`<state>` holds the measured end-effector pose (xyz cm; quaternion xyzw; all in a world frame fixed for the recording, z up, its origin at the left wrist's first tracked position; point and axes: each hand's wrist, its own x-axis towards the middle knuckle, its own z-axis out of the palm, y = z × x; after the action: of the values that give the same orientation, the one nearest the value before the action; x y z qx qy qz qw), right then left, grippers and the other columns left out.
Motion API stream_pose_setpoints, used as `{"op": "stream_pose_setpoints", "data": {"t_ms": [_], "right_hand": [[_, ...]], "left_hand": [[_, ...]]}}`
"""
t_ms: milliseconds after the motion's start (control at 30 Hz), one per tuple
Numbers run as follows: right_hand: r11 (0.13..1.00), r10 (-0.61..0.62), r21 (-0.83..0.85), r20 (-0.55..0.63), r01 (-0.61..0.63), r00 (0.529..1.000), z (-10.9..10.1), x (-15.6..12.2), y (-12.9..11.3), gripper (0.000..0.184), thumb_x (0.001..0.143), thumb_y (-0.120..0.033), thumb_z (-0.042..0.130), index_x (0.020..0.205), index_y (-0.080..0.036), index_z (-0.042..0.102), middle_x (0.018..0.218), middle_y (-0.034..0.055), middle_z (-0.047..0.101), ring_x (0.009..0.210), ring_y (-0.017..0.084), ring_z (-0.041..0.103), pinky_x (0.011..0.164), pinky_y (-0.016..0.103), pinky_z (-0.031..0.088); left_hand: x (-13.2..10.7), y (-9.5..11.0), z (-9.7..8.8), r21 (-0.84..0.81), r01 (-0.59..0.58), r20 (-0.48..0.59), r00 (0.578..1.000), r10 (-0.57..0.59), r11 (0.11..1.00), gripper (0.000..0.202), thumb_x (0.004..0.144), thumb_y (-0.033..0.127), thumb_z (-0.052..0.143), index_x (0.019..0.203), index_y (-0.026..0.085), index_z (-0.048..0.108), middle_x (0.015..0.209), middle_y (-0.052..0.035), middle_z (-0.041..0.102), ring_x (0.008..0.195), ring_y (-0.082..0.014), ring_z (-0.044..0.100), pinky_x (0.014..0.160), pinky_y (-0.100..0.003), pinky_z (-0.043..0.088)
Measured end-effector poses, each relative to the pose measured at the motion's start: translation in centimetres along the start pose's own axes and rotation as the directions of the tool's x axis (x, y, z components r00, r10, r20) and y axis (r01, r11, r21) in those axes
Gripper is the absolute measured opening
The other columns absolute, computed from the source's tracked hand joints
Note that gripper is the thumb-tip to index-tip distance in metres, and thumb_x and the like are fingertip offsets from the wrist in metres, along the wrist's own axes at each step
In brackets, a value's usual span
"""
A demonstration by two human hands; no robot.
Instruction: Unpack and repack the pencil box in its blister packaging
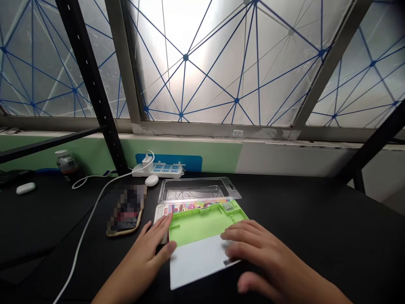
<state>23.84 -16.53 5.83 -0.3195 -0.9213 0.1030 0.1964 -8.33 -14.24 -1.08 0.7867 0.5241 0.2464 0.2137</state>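
A light green plastic case point(199, 226) with a raised rim lies before me on the black table. A flat white panel point(196, 264) covers its near part and reaches toward me. My left hand point(152, 249) rests at the left edge, fingers stretched out and thumb by the panel's corner. Over the right side lies my right hand point(259, 251), slightly blurred, fingers loosely apart and thumb away from them. Its fingertips are at the panel; I cannot tell how firmly they touch. A colourful printed card point(161, 211) shows from under the case.
A clear plastic blister shell point(196, 190) lies just behind the case. To the left are a phone point(128, 211), a white rounded case point(152, 180) and a white cable point(84, 236) from a power strip point(158, 169). A bottle point(68, 164) stands farther left. Black frame posts point(95, 84) flank the table.
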Motion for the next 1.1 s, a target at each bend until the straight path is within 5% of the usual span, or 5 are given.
{"op": "stream_pose_setpoints", "data": {"t_ms": [267, 467, 667, 967, 1100], "right_hand": [[0.924, 0.36, 0.079, 0.151, -0.374, 0.921, 0.8, -4.0, 6.9, 0.127, 0.056, -0.06, 0.088, 0.158, -0.037, 0.017, 0.166, 0.0116, 0.013, 0.148, 0.044, 0.017, 0.115, 0.062, 0.027], [0.883, 0.426, 0.182, 0.073, -0.432, 0.902, 2.5, -3.5, 7.6, 0.08, 0.083, -0.035, 0.074, 0.153, -0.035, 0.035, 0.166, 0.0097, 0.019, 0.147, 0.037, 0.028, 0.116, 0.056, 0.032], [0.846, 0.463, 0.367, -0.149, -0.386, 0.874, 3.0, -2.8, 8.4, 0.042, 0.096, -0.047, 0.055, 0.132, -0.026, 0.058, 0.145, 0.0114, 0.053, 0.136, 0.031, 0.048, 0.114, 0.048, 0.038], [0.828, 0.532, 0.242, -0.058, -0.505, 0.845, 3.5, -3.2, 8.3, 0.074, 0.086, -0.05, 0.067, 0.15, -0.024, 0.04, 0.149, 0.0125, 0.051, 0.133, 0.033, 0.051, 0.111, 0.05, 0.041], [0.86, 0.492, 0.229, -0.133, -0.457, 0.86, 4.0, -3.7, 7.9, 0.064, 0.084, -0.045, 0.07, 0.143, -0.026, 0.051, 0.143, 0.0099, 0.058, 0.129, 0.032, 0.056, 0.108, 0.048, 0.045]], "left_hand": [[0.4, -0.6, 0.9, 0.067, 0.016, 0.049, 0.999, -0.019, 0.998, 0.066, 0.098, 0.053, 0.044, 0.157, 0.031, 0.022, 0.159, -0.0021, 0.026, 0.147, -0.0331, 0.026, 0.116, -0.06, 0.026], [0.3, -0.6, 0.9, 0.006, 0.011, -0.045, 0.999, -0.011, 1.0, 0.055, 0.103, 0.044, 0.036, 0.156, 0.031, 0.026, 0.157, -0.0013, 0.034, 0.145, -0.0299, 0.034, 0.117, -0.055, 0.03], [-0.7, -1.8, 0.8, -0.136, 0.09, -0.024, 0.995, -0.094, 0.987, 0.065, 0.1, 0.063, 0.016, 0.156, 0.032, 0.03, 0.159, 0.0003, 0.034, 0.149, -0.034, 0.023, 0.117, -0.059, 0.026], [0.2, -0.9, 1.3, -0.118, 0.109, -0.009, 0.994, -0.111, 0.987, 0.08, 0.094, 0.067, 0.036, 0.159, 0.022, 0.021, 0.163, -0.0073, 0.026, 0.15, -0.0338, 0.022, 0.121, -0.055, 0.02], [0.4, -0.6, 1.0, -0.105, 0.089, -0.079, 0.992, -0.097, 0.99, 0.083, 0.09, 0.06, 0.054, 0.158, 0.024, 0.024, 0.158, -0.0102, 0.039, 0.146, -0.0327, 0.033, 0.119, -0.053, 0.025]]}}
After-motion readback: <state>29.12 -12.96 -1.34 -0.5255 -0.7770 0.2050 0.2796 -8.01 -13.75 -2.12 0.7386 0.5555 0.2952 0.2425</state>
